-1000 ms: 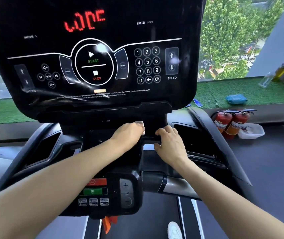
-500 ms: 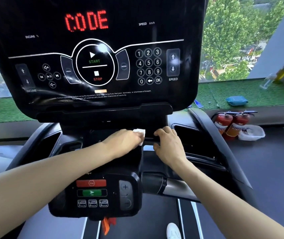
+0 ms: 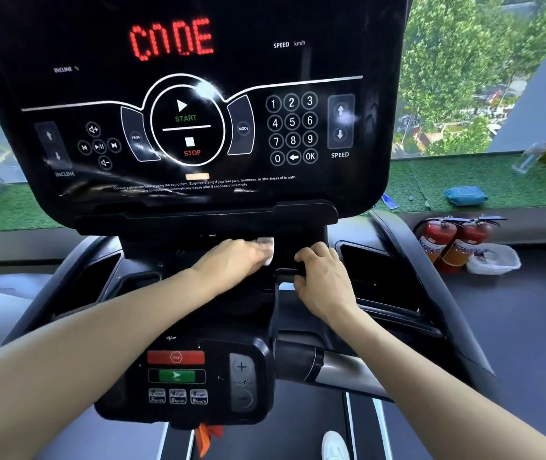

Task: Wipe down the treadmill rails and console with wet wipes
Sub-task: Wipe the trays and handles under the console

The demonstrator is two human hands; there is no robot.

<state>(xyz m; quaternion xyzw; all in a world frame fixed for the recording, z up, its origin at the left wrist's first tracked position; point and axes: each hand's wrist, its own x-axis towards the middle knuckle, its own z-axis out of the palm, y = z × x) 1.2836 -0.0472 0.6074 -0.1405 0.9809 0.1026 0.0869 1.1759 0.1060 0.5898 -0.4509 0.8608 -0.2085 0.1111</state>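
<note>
While mostly hidden, the wipe peeks past the left hand.

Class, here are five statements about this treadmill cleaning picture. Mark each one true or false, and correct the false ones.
1. The left hand presses a white wet wipe on the black surface under the console. True.
2. The right hand also holds a wipe. False: no wipe shows in it; its fingers curl over a black grip bar.
3. The red display shows lit characters. True.
4. Two red fire extinguishers stand on the floor to the right. True.
5. The left hand is pressing the green button on the lower control pad. False: that button is untouched, nearer the person than both hands.
</note>
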